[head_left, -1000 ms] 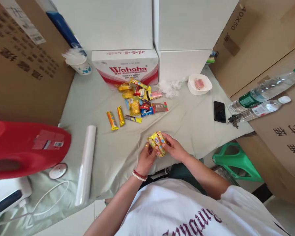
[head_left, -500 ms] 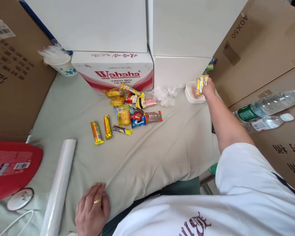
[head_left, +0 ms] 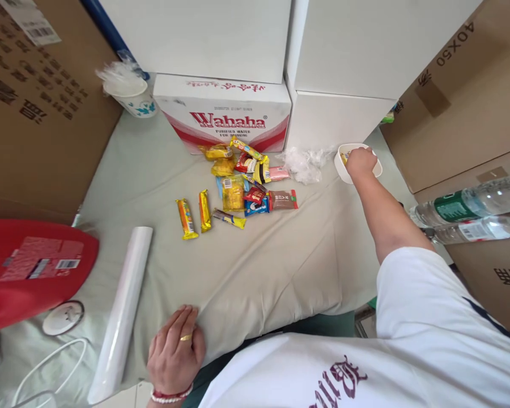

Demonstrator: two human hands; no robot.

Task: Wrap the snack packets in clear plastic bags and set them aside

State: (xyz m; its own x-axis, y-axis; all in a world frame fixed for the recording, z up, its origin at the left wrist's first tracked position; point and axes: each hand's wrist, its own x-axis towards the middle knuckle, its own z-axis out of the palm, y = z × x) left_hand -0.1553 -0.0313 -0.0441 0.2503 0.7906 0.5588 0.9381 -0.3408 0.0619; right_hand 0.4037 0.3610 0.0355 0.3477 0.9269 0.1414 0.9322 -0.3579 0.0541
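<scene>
My right hand (head_left: 362,162) reaches down into a small white bowl (head_left: 344,175), its fingers closed and partly hidden. A bit of a yellow snack packet (head_left: 345,157) shows at the fingers, inside the bowl. My left hand (head_left: 176,351) lies flat at the front edge of the cloth-covered table, holding nothing. In the middle is a pile of wrapped snacks: a yellow-wrapped cake (head_left: 233,194), a brown packet (head_left: 283,199) and a blue packet (head_left: 257,206) among several others. Two slim yellow packets (head_left: 187,219) lie side by side at its left.
A Wahaha water carton (head_left: 225,116) stands behind the snacks, with crumpled clear plastic (head_left: 306,164) beside it. On the left are a paper cup (head_left: 138,102), a white roll (head_left: 123,311) and a red container (head_left: 38,266). Plastic bottles (head_left: 459,207) are at the right.
My right hand has lowered the yellow snack packet from above the bowl's rim into the bowl. The view has shifted slightly; my left hand still rests on the table edge.
</scene>
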